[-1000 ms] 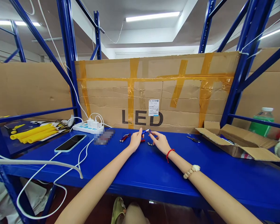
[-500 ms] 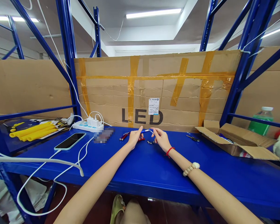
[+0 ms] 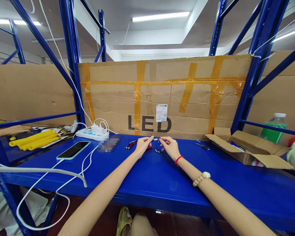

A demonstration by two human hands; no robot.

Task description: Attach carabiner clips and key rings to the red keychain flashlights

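My left hand (image 3: 143,146) pinches a slim blue metal tube (image 3: 155,139), possibly a mini flashlight, between thumb and fingers above the blue table. At the tube's right end, my right hand (image 3: 170,148) has its fingers closed on it; a small ring or clip there is too tiny to make out. Dark red metal tubes (image 3: 130,144) lie just left of my left hand, and a red piece (image 3: 149,147) shows partly behind it. Several small metal parts (image 3: 158,151) lie on the table beneath my hands.
A phone (image 3: 73,150) with a white cable, a power strip (image 3: 92,133) and yellow tubes (image 3: 36,139) are at left. A co-worker's arm (image 3: 13,130) reaches in there. At right are a small dark keyring-like item (image 3: 203,146) and an open cardboard box (image 3: 245,149). Cardboard (image 3: 108,98) stands behind.
My hands have come slightly closer together, with less of the blue tube showing between them. A co-worker's arm has appeared at the far left.
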